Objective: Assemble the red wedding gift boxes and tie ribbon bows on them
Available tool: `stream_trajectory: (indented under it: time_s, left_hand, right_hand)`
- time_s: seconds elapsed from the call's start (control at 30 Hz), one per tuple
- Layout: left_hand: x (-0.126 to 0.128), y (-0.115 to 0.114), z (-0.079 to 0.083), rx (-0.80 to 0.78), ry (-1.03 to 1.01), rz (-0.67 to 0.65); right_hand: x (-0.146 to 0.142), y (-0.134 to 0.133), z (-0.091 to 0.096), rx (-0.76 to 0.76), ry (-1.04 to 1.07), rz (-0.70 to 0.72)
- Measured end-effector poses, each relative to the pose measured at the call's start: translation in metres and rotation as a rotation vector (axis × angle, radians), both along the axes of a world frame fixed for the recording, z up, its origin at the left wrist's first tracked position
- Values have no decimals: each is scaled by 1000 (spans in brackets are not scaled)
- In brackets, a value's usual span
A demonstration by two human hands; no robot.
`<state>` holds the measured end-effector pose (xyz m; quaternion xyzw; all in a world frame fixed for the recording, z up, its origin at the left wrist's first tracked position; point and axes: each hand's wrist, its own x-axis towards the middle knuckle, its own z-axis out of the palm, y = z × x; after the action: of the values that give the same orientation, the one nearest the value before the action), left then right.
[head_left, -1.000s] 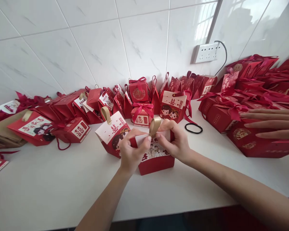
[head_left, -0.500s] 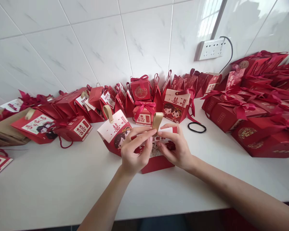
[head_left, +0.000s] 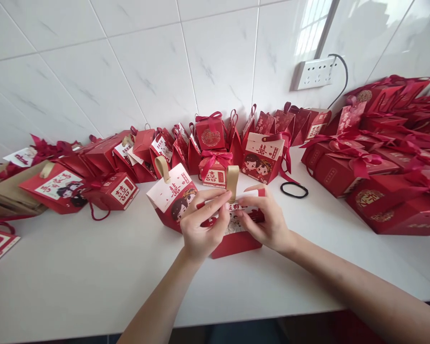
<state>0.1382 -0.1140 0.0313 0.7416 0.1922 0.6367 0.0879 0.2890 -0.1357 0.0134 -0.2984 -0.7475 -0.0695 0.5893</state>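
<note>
A red gift box (head_left: 236,244) with a white printed front stands on the white table (head_left: 93,277), partly covered by my hands. From its top rises a gold ribbon loop (head_left: 232,177). My left hand (head_left: 205,224) pinches the ribbon's base between thumb and fingers. On the box's right side, my right hand (head_left: 267,220) grips the upper flap, thumb on the printed front and fingers over the top. Just left of it, a box with a cartoon face (head_left: 172,191) carries its own gold loop and leans slightly.
Red gift boxes line the tiled wall (head_left: 218,57); a ribbon-tied box (head_left: 215,173) stands behind my hands. A black hair tie (head_left: 294,189) lies at right, near stacked red boxes (head_left: 397,200). Brown paper bags (head_left: 17,191) are at far left. A power strip (head_left: 315,73) is mounted on the wall.
The gold loop now stands more upright, and my right hand's fingers have shifted slightly right, away from the ribbon. My left hand keeps its pinch. The view has moved a little.
</note>
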Motion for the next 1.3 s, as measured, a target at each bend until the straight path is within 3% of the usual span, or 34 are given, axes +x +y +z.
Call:
stream_trajectory:
  time_s: [0.33, 1.3]
  left_hand:
    - [2, 1, 1, 58, -8, 42]
    - [0, 1, -1, -3, -37, 30]
  right_hand:
    - [0, -1, -1, -31, -24, -1]
    - [0, -2, 0, -37, -21, 40]
